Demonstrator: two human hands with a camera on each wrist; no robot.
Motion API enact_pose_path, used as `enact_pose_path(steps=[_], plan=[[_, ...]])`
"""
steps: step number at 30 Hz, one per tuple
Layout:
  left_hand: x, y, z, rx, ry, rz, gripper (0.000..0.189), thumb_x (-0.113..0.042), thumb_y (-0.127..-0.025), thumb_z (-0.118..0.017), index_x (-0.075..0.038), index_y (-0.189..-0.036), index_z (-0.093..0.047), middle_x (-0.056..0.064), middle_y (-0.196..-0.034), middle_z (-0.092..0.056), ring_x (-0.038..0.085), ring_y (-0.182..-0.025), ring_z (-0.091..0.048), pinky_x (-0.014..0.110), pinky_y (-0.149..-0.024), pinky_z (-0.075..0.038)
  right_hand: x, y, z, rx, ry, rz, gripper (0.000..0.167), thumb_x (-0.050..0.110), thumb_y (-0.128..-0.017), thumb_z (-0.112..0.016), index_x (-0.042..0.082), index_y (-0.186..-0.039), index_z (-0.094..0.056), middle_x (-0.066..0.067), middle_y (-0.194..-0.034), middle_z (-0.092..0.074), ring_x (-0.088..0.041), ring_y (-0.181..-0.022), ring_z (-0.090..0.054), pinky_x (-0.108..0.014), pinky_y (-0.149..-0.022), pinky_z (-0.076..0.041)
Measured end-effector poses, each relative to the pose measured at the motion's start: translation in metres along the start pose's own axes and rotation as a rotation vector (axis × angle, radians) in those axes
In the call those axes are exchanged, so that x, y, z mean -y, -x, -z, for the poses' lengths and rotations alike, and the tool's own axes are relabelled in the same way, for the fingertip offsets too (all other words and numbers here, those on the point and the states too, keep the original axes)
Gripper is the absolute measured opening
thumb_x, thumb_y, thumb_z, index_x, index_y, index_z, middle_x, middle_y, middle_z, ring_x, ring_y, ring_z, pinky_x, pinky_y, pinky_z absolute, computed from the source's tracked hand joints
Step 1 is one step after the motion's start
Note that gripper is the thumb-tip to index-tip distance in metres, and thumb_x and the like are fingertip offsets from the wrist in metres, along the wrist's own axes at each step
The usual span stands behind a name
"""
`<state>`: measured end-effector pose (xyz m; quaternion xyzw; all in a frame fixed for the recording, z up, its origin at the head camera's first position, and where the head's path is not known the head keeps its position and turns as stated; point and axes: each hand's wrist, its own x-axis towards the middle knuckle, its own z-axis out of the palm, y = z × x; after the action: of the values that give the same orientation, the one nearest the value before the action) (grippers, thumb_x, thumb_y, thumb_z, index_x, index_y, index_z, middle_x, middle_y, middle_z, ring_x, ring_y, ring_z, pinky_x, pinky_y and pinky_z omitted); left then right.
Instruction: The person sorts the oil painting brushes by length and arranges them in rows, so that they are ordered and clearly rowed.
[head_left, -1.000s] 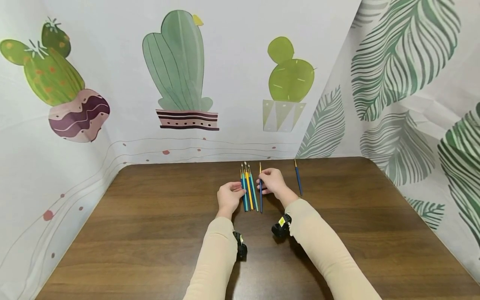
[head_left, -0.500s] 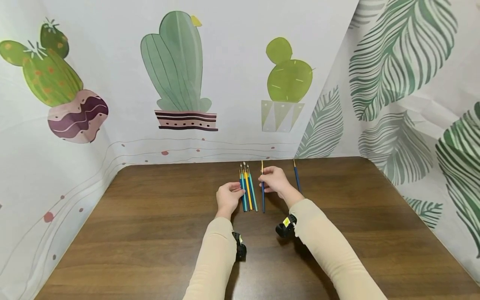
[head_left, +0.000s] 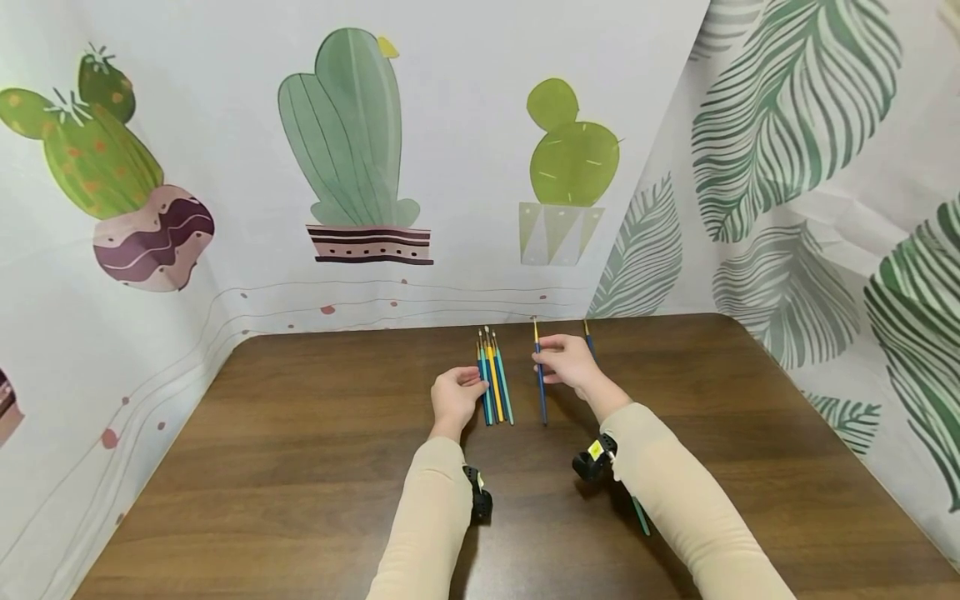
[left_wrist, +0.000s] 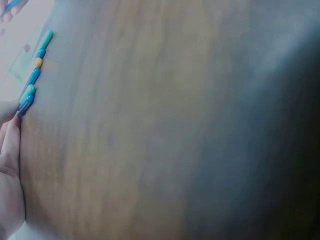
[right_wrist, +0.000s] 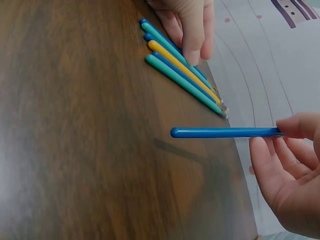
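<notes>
Several slim paintbrushes (head_left: 493, 383) with blue, teal and yellow handles lie side by side near the table's back edge, bristles pointing away. At the row's left side my left hand (head_left: 455, 396) pinches the outermost brush between thumb and fingers; its thumb tip overlaps the handles in the right wrist view. My right hand (head_left: 567, 363) pinches another paintbrush (right_wrist: 220, 132), blue-handled, near its bristle end. This brush is raised over the table to the right of the row, and its shadow falls on the wood. Its tip is hidden by the fingers in the right wrist view.
Behind the right hand lies another blue paintbrush (head_left: 589, 337), partly covered. A teal handle (head_left: 641, 517) pokes out beside the right sleeve. The brown wooden table (head_left: 315, 467) ends at a white cloth backdrop (head_left: 465, 167) printed with cacti and leaves.
My right hand has moved right with the blue paintbrush, away from the row. The left hand has stayed at the row. A teal handle has come into view beside the right sleeve.
</notes>
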<state>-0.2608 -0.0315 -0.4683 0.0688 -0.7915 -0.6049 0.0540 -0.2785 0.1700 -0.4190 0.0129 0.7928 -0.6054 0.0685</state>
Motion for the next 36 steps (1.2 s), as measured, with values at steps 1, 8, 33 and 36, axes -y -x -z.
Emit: enact_pose_path(steps=[1,8,33,36], plan=[[0.0,0.0,0.0,0.0,-0.001,0.001,0.027,-0.007,-0.08,-0.075,0.001,-0.105,-0.07,0.015,-0.102,-0.072,0.024,-0.095,-0.069,0.033,-0.085,-0.057,-0.001,0.0,0.002,-0.002,0.003,0.004,0.045,0.008,-0.09,-0.059,-0.008,-0.131,-0.047,-0.028,-0.12,-0.06,-0.028,-0.091,-0.069,-0.031,-0.07,-0.06],[0.0,0.0,-0.001,-0.004,0.001,-0.007,0.027,-0.005,-0.079,-0.075,0.002,-0.104,-0.07,0.016,-0.102,-0.072,0.024,-0.095,-0.07,0.032,-0.083,-0.057,-0.004,0.002,0.014,-0.029,-0.005,-0.005,0.046,0.009,-0.091,-0.059,-0.007,-0.132,-0.048,-0.03,-0.12,-0.059,-0.024,-0.088,-0.069,-0.024,-0.065,-0.059],[0.001,-0.001,-0.001,-0.004,0.006,-0.011,0.026,-0.005,-0.079,-0.075,0.002,-0.104,-0.07,0.016,-0.101,-0.072,0.024,-0.094,-0.07,0.032,-0.083,-0.057,-0.011,-0.001,0.061,-0.129,-0.044,-0.011,0.042,0.009,-0.09,-0.061,-0.012,-0.125,-0.052,0.001,-0.081,-0.069,-0.009,-0.073,-0.068,-0.026,-0.068,-0.059],[0.002,-0.002,-0.001,-0.009,0.011,-0.025,0.026,-0.003,-0.078,-0.075,0.002,-0.102,-0.07,0.017,-0.1,-0.072,0.025,-0.093,-0.07,0.031,-0.082,-0.057,-0.012,-0.002,0.065,-0.137,-0.068,-0.011,0.043,0.008,-0.089,-0.061,-0.012,-0.126,-0.052,-0.001,-0.082,-0.071,-0.006,-0.069,-0.067,-0.022,-0.064,-0.058]])
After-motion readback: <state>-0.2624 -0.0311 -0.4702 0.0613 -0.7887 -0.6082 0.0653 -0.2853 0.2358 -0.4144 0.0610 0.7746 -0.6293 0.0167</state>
